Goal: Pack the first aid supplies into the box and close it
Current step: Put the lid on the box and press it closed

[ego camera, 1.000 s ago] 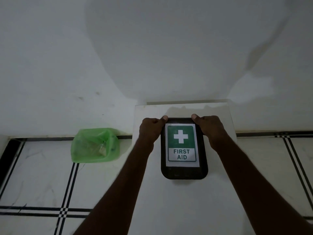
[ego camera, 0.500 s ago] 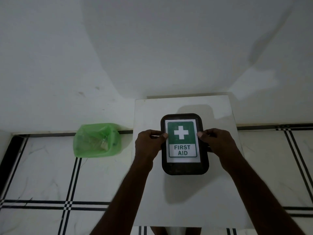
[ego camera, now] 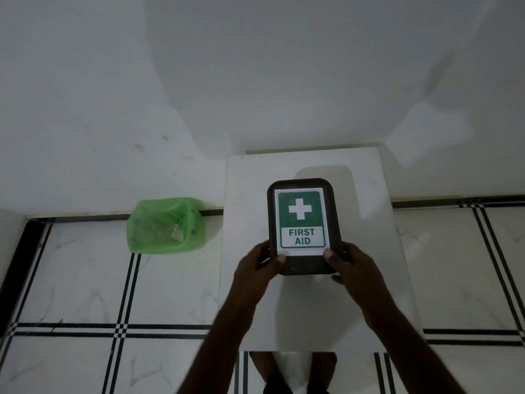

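Note:
A dark first aid box (ego camera: 302, 223) with rounded corners lies flat on a small white table (ego camera: 366, 294), lid on. Its lid carries a green and white label with a cross and the words FIRST AID. My left hand (ego camera: 257, 268) grips the box's near left corner, thumb on the lid edge. My right hand (ego camera: 350, 265) grips the near right corner the same way. No loose supplies are in view; the box's inside is hidden.
A bin lined with a green plastic bag (ego camera: 166, 224) stands on the tiled floor left of the table, against the white wall. The table's far edge sits close to the wall. My feet show below the table's near edge.
Both hands slid from the box's far corners, past its middle, down to its near corners. The box stayed in place on the table.

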A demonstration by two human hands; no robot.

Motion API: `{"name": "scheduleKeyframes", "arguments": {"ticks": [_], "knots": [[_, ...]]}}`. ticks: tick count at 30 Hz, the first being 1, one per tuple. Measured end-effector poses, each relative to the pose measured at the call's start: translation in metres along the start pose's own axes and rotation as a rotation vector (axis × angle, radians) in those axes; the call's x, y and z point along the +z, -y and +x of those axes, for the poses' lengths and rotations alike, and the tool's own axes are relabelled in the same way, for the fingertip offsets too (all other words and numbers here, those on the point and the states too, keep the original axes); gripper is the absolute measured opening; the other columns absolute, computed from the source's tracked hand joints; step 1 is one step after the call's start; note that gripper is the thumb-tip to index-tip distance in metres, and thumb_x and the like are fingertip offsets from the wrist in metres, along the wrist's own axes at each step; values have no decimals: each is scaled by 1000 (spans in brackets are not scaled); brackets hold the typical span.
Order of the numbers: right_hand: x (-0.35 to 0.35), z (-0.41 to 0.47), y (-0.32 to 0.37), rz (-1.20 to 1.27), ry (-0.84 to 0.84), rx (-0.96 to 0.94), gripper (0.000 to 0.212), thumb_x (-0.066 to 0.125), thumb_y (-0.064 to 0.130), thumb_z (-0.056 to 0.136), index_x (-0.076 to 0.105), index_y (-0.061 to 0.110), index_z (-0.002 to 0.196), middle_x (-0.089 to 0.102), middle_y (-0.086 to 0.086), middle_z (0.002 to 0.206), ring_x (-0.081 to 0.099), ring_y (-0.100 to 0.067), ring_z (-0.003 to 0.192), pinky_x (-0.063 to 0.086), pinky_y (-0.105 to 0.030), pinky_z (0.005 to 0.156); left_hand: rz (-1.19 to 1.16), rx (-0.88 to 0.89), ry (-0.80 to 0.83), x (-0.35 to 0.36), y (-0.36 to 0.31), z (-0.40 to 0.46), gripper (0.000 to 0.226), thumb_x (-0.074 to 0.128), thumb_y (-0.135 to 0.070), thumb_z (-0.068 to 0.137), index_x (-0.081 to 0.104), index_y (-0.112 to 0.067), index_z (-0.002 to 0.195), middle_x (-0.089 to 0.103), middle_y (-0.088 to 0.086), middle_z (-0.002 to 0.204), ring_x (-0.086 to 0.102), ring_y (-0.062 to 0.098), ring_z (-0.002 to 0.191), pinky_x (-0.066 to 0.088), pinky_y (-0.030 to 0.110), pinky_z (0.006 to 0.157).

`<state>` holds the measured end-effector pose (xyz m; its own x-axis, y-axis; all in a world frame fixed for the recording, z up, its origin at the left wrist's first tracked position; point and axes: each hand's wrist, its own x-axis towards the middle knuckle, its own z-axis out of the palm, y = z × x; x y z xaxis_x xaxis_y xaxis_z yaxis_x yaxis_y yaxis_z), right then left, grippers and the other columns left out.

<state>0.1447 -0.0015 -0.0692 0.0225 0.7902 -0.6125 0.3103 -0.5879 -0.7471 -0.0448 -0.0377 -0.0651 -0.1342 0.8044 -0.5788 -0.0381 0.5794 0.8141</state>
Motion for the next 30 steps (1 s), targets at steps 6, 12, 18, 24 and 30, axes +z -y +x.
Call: {"name": "scheduleKeyframes", "arguments": {"ticks": [6,12,18,24,30], "knots": [[11,-1,-8,250,-44,3,34,59,23,94,61,14,127,70,-6,116,66,-24,107,56,-44,94,-59,121,-82,14,9,-7,36,58,-20,99,62,-17,135,74,-2,122,69,13,114,58,32,94],[8,7,-5,99,-68,-18,37,60,33,93,63,13,123,71,-5,104,67,-24,99,56,-48,92,15,60,-87,15,-6,5,32,55,-11,100,62,-25,127,73,-8,112,68,18,113,59,30,91],[4,40,12,177,-44,-78,27,51,32,98,59,18,120,64,-10,119,62,-26,110,55,-43,94,82,78,-69,28,-23,32,40,50,-22,102,52,-27,141,65,-5,130,59,18,123,50,44,106],[-2,78,38,206,-106,-95,36,48,28,99,54,10,130,59,-6,116,56,-24,111,55,-40,93,55,67,-56,39,-54,70,40,49,-21,103,49,-23,143,62,0,129,57,22,123,51,41,105],[-7,85,40,163,-101,-107,37,49,31,99,55,11,129,60,-7,114,58,-24,106,54,-45,96,56,45,-76,43,-56,76,41,48,-22,103,49,-23,144,61,3,134,57,22,123,50,41,106]]}}
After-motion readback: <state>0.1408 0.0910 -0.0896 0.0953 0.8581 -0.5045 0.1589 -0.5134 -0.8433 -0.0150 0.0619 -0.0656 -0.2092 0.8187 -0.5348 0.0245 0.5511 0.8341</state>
